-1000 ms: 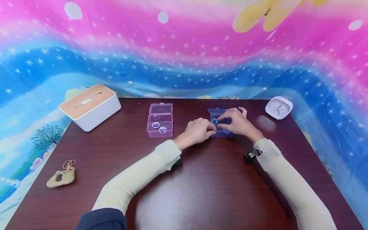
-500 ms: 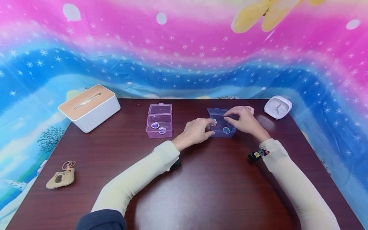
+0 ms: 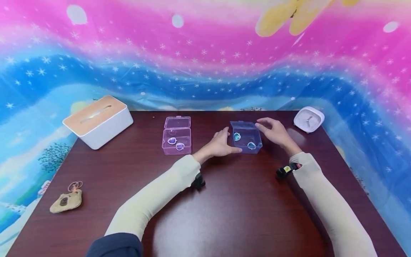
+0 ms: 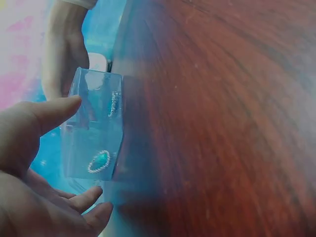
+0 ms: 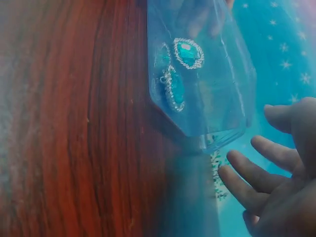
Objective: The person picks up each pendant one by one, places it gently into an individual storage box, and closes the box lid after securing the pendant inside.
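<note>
A clear blue plastic box (image 3: 245,138) stands on the table with its lid (image 3: 243,125) raised at the back. Inside it, one teal gem with a beaded silvery edge (image 3: 237,136) lies at the left and another such gem (image 3: 252,145) near the front right. My left hand (image 3: 219,144) is at the box's left side, fingers spread, its thumb overlapping the front left rim. Beyond the lid's right end, my right hand (image 3: 275,132) hovers with loosely bent fingers. In the right wrist view its fingers (image 5: 247,173) hold nothing beside the box wall (image 5: 222,98).
A clear pink box (image 3: 177,150), lid raised, holds two purple gems (image 3: 176,144) left of the blue one. A tissue box (image 3: 109,128) stands at the back left and a white clock (image 3: 309,119) at the back right. A beige keychain pouch (image 3: 66,202) lies front left.
My left fingers have let go of the left teal gem, drawn back out of the box and spread. My right hand has left the box's inside and moved right.
</note>
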